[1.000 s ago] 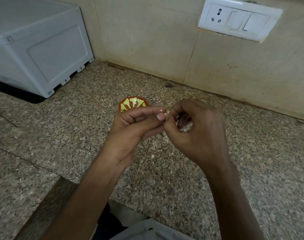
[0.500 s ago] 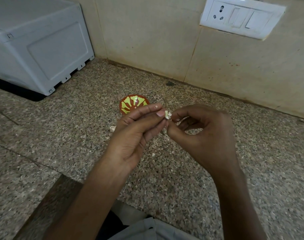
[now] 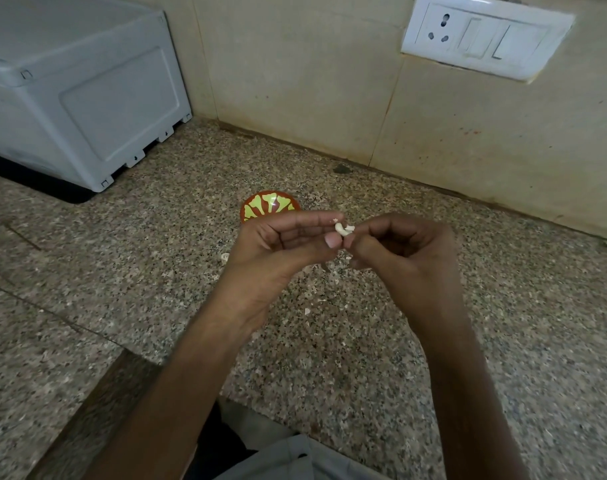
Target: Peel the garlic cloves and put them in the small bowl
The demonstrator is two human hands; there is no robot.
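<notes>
A small white garlic clove [image 3: 343, 229] with curling skin is held between both hands above the granite counter. My left hand [image 3: 281, 251] pinches it with thumb and fingertips from the left. My right hand [image 3: 402, 254] pinches it from the right, fingers curled. The small bowl [image 3: 269, 206], red with a yellow-green pattern, sits on the counter just behind my left hand; its near part is hidden by the fingers. Its inside shows no cloves that I can make out.
Bits of garlic skin [image 3: 307, 310] lie scattered on the speckled granite counter [image 3: 502, 306] under the hands. A grey plastic appliance [image 3: 80, 98] stands at the back left. A tiled wall with a white switch and socket plate [image 3: 485, 36] runs behind.
Both hands stay together at the clove. More of the white clove and its curled skin shows between the fingertips than one second ago. The bowl has not moved.
</notes>
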